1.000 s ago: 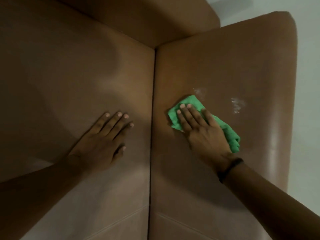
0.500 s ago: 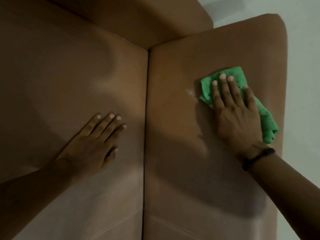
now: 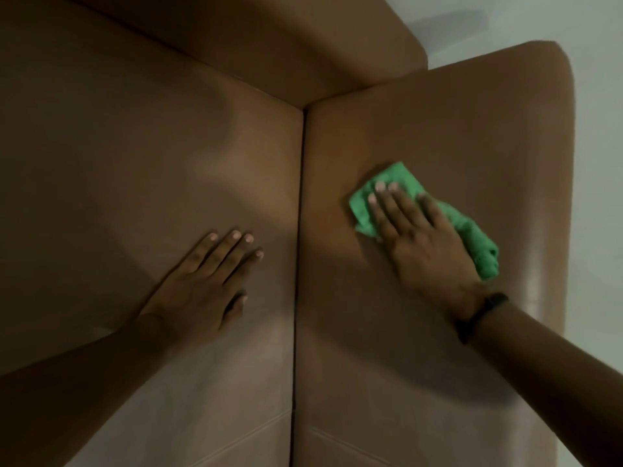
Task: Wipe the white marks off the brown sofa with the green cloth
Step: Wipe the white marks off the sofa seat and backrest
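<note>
The brown sofa point(image 3: 438, 112) fills the view, with a dark seam running down between two cushions. My right hand point(image 3: 421, 241) presses flat on the green cloth point(image 3: 401, 178) on the right cushion; the cloth sticks out past my fingertips and bunches beside my wrist. My left hand point(image 3: 209, 281) lies flat, fingers spread, on the left cushion close to the seam, holding nothing. No white marks show on the leather around the cloth; whatever lies under the cloth and hand is hidden.
The sofa's backrest point(image 3: 286, 45) rises at the top. A pale floor point(image 3: 600, 163) runs along the right cushion's outer edge. A dark band point(image 3: 482, 315) circles my right wrist.
My right hand slid the cloth right and up over the two white marks, then back left and down. The marks seen a second ago no longer show. My left hand stayed put.
</note>
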A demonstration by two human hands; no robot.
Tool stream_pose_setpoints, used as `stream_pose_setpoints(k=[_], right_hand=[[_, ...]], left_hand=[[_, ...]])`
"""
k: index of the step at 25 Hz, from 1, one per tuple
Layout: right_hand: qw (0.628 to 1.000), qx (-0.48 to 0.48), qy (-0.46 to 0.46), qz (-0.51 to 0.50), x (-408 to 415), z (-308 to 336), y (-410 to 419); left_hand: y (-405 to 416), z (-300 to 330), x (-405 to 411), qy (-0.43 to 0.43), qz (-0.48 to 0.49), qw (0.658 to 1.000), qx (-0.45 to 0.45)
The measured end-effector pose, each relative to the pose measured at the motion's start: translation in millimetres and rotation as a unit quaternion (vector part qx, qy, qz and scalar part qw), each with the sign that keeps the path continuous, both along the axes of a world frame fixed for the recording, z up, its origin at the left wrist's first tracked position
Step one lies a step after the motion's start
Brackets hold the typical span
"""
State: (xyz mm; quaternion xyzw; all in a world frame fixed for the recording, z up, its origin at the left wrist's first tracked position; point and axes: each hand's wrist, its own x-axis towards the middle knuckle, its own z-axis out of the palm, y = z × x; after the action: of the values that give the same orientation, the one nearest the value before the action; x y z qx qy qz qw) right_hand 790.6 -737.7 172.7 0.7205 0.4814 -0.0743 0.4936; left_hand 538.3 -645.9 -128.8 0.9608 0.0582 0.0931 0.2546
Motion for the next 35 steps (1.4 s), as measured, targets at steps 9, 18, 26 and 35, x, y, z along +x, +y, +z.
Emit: stream_pose_setpoints(k=[9, 18, 26, 35], right_hand=[[0.996, -0.078, 0.034, 0.013, -8, -51, 14], [0.998, 0.035, -0.039, -0.017, 16, -68, 51], [0.992, 0.112, 0.013, -0.064, 13, -79, 50], [0.846, 0.439, 0.133, -0.273, -70, -231, 66]], left_hand=[[30, 22, 27, 0.008, -0.036, 0.999, 0.013], [28, 17, 24, -0.001, -0.019, 0.999, 0.027], [31, 27, 22, 0.019, -0.016, 0.999, 0.035], [39, 34, 23, 0.072, -0.036, 0.993, 0.089]])
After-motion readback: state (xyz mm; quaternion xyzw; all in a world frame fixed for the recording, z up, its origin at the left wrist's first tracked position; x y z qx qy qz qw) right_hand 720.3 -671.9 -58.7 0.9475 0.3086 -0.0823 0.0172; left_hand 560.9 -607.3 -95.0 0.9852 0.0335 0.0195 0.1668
